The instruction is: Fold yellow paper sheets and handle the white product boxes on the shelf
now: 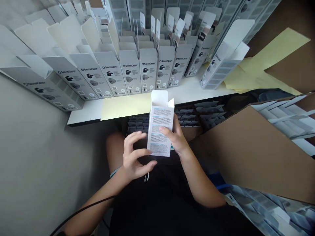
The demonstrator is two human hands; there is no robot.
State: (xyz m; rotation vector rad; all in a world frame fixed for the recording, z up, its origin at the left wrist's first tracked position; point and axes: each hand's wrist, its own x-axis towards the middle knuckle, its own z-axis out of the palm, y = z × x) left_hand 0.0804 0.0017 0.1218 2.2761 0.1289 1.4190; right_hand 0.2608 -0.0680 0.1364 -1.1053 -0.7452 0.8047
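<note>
My right hand point(177, 135) grips a small white carton point(160, 129) from its right side, the thumb across the printed front. The carton stands upright over my lap, its top flaps raised, with blue headings and dense small text facing me. At its lower left is my left hand point(136, 155), fingers spread and a fingertip at the carton's bottom corner. Whether that fingertip presses on the carton, I cannot tell. Beyond it, a row of grey SilverCrest boxes point(129, 72) stands on the white shelf point(189, 93), their top flaps up.
One more open box point(222, 62) leans apart at the shelf's right end. Yellow paper sheets point(268, 68) lie at right, another yellow sheet point(125, 106) on the shelf edge. A large brown cardboard box point(256, 154) fills the right side. A grey wall point(31, 157) bounds the left.
</note>
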